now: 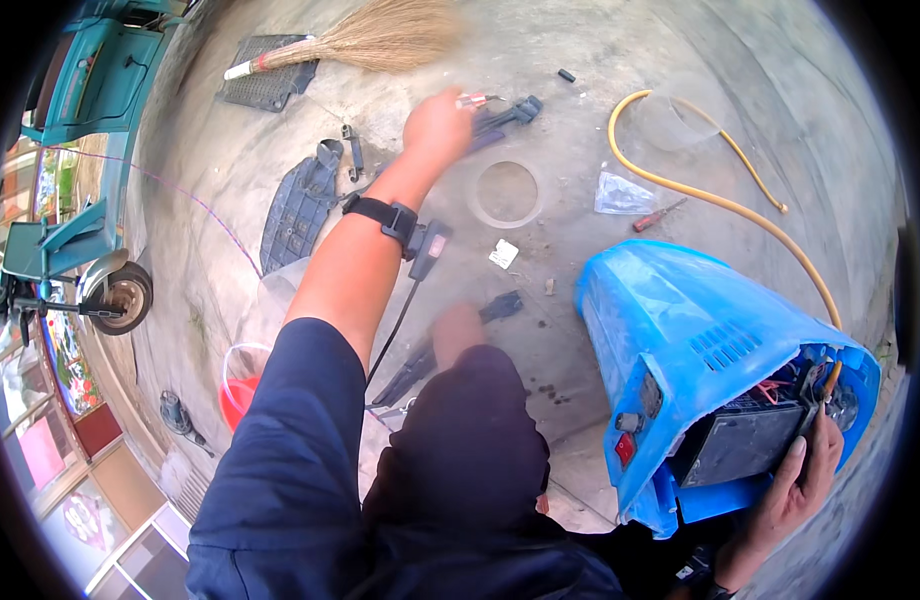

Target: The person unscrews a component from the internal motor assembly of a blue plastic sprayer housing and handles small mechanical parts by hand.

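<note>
My left hand [440,130] reaches out over the concrete floor, closed around a small tool with a red-and-clear handle [474,101] and a thin metal tip. Just beyond the hand lies a dark plastic wand-like part [520,112]. On the right a blue plastic tank housing [680,300] lies on its side. Its open base shows a black battery-like box [745,440], reddish wires [775,388] and a red rocker switch [626,449]. My right hand [805,470] rests at that opening, fingers stretched along the black box's edge. A yellow hose [740,210] runs from the base.
A straw broom [390,40] and dark plastic panels [298,215] lie at the far left. Around the middle are a translucent ring [507,195], a clear plastic bag [623,195] and a red-handled screwdriver [660,215]. A red bucket [239,402] stands left, near a parked vehicle's wheel [125,298].
</note>
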